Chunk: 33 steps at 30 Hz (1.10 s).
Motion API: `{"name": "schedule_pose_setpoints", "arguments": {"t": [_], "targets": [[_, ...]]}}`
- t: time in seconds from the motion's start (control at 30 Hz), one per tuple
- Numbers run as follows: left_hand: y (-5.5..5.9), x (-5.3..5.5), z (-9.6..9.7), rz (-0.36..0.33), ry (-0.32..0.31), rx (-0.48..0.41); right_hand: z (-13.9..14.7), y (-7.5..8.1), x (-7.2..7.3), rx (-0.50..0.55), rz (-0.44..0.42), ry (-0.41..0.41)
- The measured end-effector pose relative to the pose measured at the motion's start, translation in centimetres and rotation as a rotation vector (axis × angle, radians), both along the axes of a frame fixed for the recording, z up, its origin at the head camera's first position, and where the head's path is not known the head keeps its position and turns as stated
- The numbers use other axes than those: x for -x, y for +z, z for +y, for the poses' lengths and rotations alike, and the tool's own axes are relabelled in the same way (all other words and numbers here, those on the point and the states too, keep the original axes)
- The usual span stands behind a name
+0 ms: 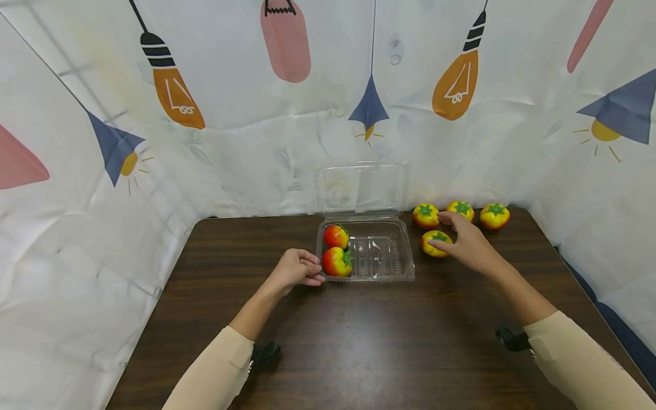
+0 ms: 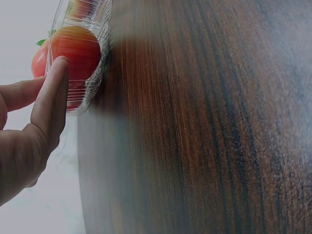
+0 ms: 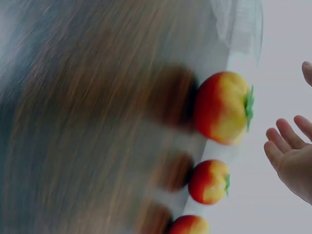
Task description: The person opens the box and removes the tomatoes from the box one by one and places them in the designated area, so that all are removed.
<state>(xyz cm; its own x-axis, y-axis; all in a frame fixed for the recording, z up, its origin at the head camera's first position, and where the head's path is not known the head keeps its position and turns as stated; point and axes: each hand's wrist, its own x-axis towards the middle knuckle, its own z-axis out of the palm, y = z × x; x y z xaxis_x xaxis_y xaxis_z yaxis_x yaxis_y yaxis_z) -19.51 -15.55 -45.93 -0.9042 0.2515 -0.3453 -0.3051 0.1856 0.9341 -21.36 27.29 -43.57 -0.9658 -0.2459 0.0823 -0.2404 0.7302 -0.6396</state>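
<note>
A clear plastic clamshell box (image 1: 381, 279) lies open on the table, its lid (image 1: 361, 188) raised at the back. Two red-and-yellow toy tomatoes (image 1: 336, 262) with green tops sit in its left side. My left hand (image 1: 296, 267) pinches the box's front left edge between thumb and fingers; the left wrist view shows them at the wall. To the right of the box, my right hand (image 1: 468, 242) hovers over a toy tomato (image 1: 434, 244), thumb and fingers spread around it. In the right wrist view, a gap separates that hand (image 3: 295, 161) from the tomatoes.
Behind and beside the right hand stand three more toy tomatoes, at the back left (image 1: 425, 216), middle (image 1: 460, 209) and right (image 1: 494, 216). They sit near the far edge of the dark wooden table (image 1: 348, 347). A printed white cloth (image 1: 246, 142) hangs behind the table.
</note>
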Motion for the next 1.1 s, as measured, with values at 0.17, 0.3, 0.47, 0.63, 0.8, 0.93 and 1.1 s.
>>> {"name": "schedule_pose_setpoints", "arguments": {"t": [0.17,0.3,0.47,0.63,0.8,0.93,1.1], "targets": [[0.0,0.1,0.0,-0.007,0.006,0.002,-1.5,0.4,0.1,0.007,-0.007,0.023],[0.0,0.1,0.0,-0.001,0.002,0.001,-2.9,0.5,0.2,-0.006,-0.007,0.052],[0.0,0.0,0.0,0.007,-0.004,-0.001,-4.9,0.5,0.6,0.002,0.025,0.115],[-0.2,0.1,0.0,0.005,-0.003,-0.002,-6.8,0.6,0.9,-0.008,0.040,0.160],[-0.2,0.1,0.0,0.007,-0.005,-0.004,-8.5,0.8,1.3,-0.006,-0.005,0.194],[-0.2,0.1,0.0,-0.002,0.002,-0.006,-9.8,0.7,2.0,-0.012,-0.059,0.221],[-0.2,0.1,0.0,-0.016,0.010,-0.019,-11.4,0.3,3.1,-0.015,-0.102,0.251]]}}
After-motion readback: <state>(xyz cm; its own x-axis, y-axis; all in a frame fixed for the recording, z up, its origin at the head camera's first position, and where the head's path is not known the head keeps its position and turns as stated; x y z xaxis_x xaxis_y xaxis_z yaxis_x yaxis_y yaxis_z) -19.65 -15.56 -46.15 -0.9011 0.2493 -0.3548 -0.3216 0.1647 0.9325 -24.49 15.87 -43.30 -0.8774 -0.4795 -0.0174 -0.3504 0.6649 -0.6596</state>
